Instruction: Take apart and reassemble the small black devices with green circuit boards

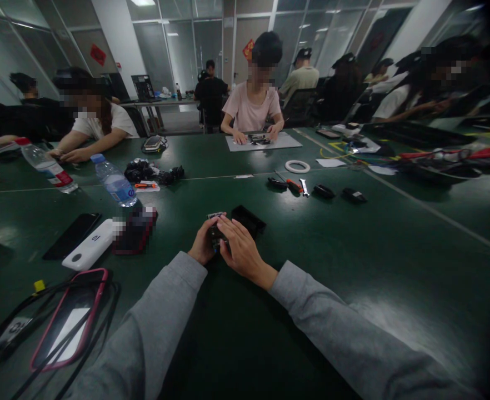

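A small dark device (217, 243), perhaps a circuit board with parts on it, sits between my hands above the green table. My left hand (203, 243) is closed round its left side. My right hand (241, 248) lies over its top and right side, fingers together and thumb at the near edge. Much of the device is hidden by the fingers. Just beyond my right hand, a black open plastic housing (249, 219) rests on the table, touching or very near the fingertips.
At left lie several phones, a white power bank (89, 244) and black cables (107, 316). Two water bottles (118, 186) stand beyond them. Farther off are a wrench (304, 188), black pieces (324, 191) and a white tape ring (297, 166). A person (253, 105) works opposite.
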A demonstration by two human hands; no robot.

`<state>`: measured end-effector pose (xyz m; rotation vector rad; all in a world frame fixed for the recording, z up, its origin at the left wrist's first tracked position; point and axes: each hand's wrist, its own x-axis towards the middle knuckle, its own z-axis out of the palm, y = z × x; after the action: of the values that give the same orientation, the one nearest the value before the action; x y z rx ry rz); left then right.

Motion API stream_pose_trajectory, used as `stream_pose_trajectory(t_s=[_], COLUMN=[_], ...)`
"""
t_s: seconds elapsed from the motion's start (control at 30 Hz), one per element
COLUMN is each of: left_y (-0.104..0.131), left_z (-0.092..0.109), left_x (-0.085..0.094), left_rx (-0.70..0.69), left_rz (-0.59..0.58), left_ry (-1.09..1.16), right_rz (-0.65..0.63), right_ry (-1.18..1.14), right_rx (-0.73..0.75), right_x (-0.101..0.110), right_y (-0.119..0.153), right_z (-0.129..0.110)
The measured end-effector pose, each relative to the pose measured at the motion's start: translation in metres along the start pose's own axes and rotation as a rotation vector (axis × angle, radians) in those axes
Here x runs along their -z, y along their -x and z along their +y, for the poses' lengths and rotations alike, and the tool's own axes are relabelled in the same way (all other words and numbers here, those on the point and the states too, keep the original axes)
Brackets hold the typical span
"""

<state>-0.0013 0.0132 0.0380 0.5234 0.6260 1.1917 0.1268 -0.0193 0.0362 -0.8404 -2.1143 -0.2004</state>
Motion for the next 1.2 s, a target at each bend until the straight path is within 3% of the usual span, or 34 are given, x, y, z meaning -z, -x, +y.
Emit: stream_pose_trajectory(t_s=[0.37, 1.2], left_y=[0.0018, 0.0005], left_z=[0.0017, 0.0009], left_x=[-0.0023, -0.0011], left_rx=[0.065, 0.05], left_rz=[-0.002, 0.039], left_ry=[0.019, 0.018], right_rz=[-0.005, -0.001], right_ry=[-0.005, 0.007], right_rx=[-0.001, -0.013], right_x=[-0.0003, -0.001], right_y=[-0.0002, 0.0007], right_z=[0.0008, 0.0005])
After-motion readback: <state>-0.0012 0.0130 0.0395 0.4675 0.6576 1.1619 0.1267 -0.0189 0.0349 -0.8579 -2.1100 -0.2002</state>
